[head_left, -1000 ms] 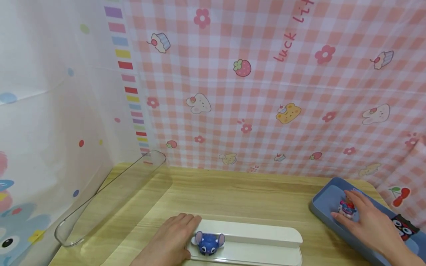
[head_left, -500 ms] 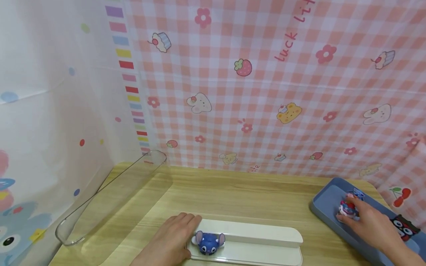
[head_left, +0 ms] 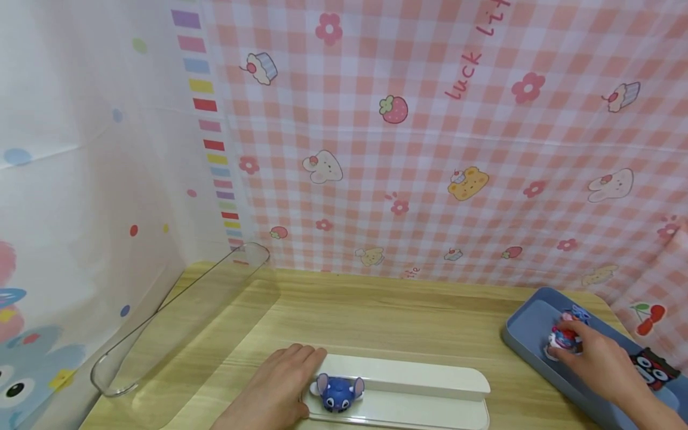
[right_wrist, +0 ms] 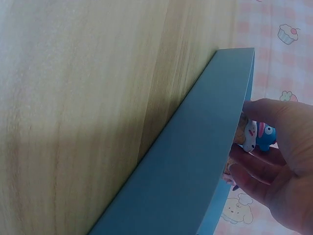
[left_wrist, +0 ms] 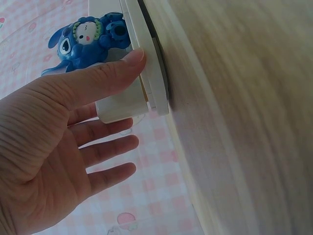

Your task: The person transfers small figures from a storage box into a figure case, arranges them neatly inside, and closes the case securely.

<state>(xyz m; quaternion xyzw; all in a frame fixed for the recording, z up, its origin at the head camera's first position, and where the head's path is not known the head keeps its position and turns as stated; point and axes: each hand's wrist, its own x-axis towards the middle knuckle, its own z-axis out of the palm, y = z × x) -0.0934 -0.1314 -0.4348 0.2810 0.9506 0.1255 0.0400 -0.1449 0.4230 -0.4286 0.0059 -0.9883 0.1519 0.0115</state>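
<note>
Booth [head_left: 134, 143]: printed cloth [head_left: 365, 140], wooden tabletop [head_left: 387, 313]

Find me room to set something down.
Bare: tabletop between clear cover, white stand and blue tray, plus the stand right of the blue figurine. Crowded: stand's left end by the left hand, tray around the right hand.

pink checked cloth [head_left: 430, 143] (strawberry-printed) hangs behind a wood-grain tabletop [head_left: 398, 316].

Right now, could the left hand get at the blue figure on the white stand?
Probably yes: the left hand holds one end of the white stand, right beside the blue figure, with nothing visible between them. It would likely need to loosen its hold first.
</note>
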